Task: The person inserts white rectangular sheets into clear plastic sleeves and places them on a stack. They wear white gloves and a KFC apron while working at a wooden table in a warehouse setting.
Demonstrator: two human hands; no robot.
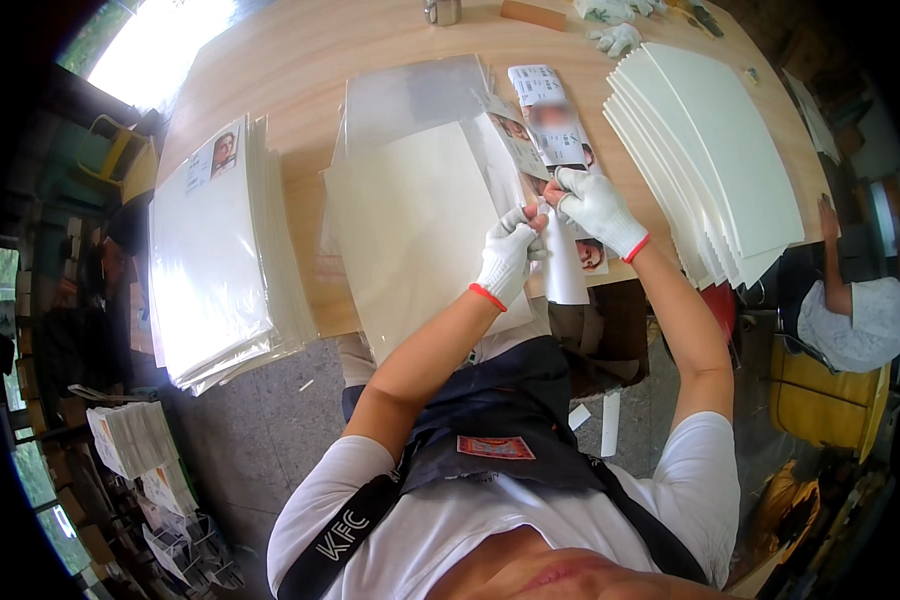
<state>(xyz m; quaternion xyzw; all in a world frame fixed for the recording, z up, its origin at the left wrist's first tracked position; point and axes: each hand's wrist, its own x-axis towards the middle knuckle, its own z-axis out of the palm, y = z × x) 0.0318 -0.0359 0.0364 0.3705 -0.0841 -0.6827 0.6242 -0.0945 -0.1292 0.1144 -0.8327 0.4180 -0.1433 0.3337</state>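
Both my hands wear white knit gloves with red cuffs and bare fingertips. They meet just right of a cream board, above the near table edge. My left hand is closed in a pinch on a strip of printed stickers, and my right hand pinches the same strip close beside it. A white curled length of the sticker strip hangs below my fingers. Another folded strip of stickers with portrait pictures lies beyond my right hand. Clear plastic sleeves lie under and behind the board. My fingers hide the exact grip points.
At left stands a stack of boards in clear sleeves, a sticker on the top one. A fanned stack of pale boards lies at right. A metal cup and a spare glove sit at the far side. Another person is at far right.
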